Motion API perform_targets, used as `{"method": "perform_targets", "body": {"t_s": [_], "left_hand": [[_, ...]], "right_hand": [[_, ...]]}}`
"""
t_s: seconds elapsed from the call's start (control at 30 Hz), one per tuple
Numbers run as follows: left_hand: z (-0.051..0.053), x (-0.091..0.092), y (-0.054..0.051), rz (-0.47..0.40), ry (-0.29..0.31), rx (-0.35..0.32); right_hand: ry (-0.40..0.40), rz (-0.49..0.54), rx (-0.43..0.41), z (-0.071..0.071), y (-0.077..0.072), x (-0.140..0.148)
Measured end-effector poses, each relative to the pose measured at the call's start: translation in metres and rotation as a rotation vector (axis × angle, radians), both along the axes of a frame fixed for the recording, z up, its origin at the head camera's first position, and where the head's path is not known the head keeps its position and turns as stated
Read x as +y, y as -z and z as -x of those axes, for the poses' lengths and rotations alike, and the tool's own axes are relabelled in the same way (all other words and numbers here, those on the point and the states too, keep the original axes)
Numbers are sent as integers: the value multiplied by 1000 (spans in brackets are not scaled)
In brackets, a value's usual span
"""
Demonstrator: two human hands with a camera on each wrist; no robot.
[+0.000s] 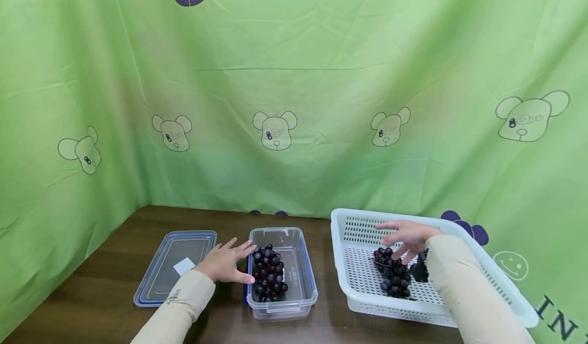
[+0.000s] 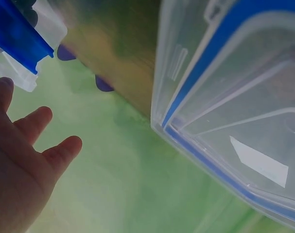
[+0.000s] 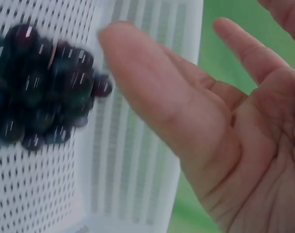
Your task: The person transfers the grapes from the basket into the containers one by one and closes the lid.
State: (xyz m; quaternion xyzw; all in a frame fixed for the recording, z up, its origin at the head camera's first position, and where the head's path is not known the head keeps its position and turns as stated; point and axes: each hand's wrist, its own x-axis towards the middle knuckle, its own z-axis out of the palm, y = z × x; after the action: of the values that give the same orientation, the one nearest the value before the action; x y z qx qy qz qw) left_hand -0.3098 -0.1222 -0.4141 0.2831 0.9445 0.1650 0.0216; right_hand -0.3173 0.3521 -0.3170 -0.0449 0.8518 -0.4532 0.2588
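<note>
My left hand (image 1: 227, 264) is beside the left rim of a clear plastic container (image 1: 297, 267), its fingers spread; whether the fingertips touch the rim I cannot tell. A bunch of dark grapes (image 1: 268, 275) lies in the container's left half. Over a white perforated basket (image 1: 363, 300), my right hand (image 1: 406, 237) hovers with fingers apart and nothing in its grasp. Just below it, a second bunch of dark grapes (image 1: 395, 277) rests on the basket floor, also seen in the right wrist view as grapes (image 3: 45, 92) apart from the thumb (image 3: 152, 82).
Left of the container, a clear lid (image 1: 176, 257) with a blue seal and a white label (image 1: 184, 266) lies on the brown table (image 1: 115, 262). A dark object (image 1: 419, 270) in the basket is partly hidden by the right sleeve (image 1: 464, 283). Behind hangs a green printed cloth (image 1: 321, 170).
</note>
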Motion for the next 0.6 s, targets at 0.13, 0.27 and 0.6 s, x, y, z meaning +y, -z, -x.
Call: {"method": "perform_targets", "body": {"t_s": [0.13,0.27,0.6], "left_hand": [[0,0,0,-1,-6,-10],[-1,0,0,-10,-10,-31],[-3,1,0,-16,-8,-63]], "right_hand": [[13,-3,3,-2,2,19],[21,-12,8,-1,4,30],[38,-24,-1,0,28,42]]}}
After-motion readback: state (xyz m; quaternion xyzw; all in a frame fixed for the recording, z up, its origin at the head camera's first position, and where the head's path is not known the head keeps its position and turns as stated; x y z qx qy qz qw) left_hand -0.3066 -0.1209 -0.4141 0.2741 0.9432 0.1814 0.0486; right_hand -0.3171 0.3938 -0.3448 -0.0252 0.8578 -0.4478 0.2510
